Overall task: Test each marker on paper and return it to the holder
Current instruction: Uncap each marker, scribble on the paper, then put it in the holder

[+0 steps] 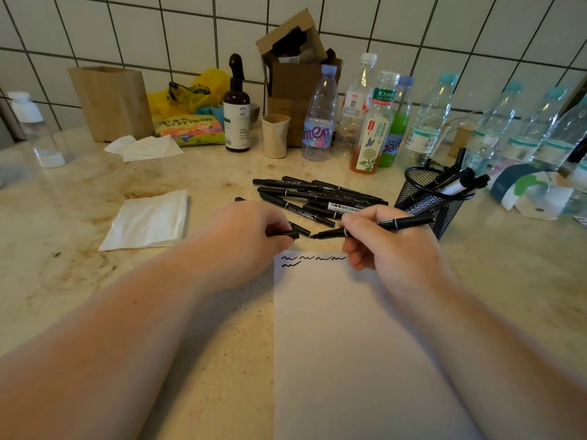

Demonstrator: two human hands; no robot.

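An uncapped black marker [381, 225] was held in the right hand [390, 246], its fingers [357, 222] curled round the barrel and its tip pointed left, just above the top edge of the sheet of paper [349, 344]. A black cap [287, 234] was pinched in the fingers of the left hand [244, 236], with the open end of the cap turned toward the marker's tip; a small gap was seen between the two. The paper lay flat on the worktop [79, 281] under both forearms, and a row of black squiggles [313, 258] was drawn along its top edge, with one more squiggle begun beneath at the left.

Behind the hands, a loose pile of black markers [317, 195] was spread on the worktop. To its right, just beyond the right hand, a black mesh holder [425, 201] stood upright with several markers leaning inside it.

A folded white napkin [149, 220] lay to the left of the hands. Along the tiled wall were ranged a wooden box [111, 103], a dark spray bottle [236, 106], a beige cup [275, 134], an open cardboard box [292, 68] and a line of plastic drink bottles [374, 122], some clear and one filled with green liquid. A snack bag [190, 130] and crumpled tissues [143, 147] were placed near the wooden box.
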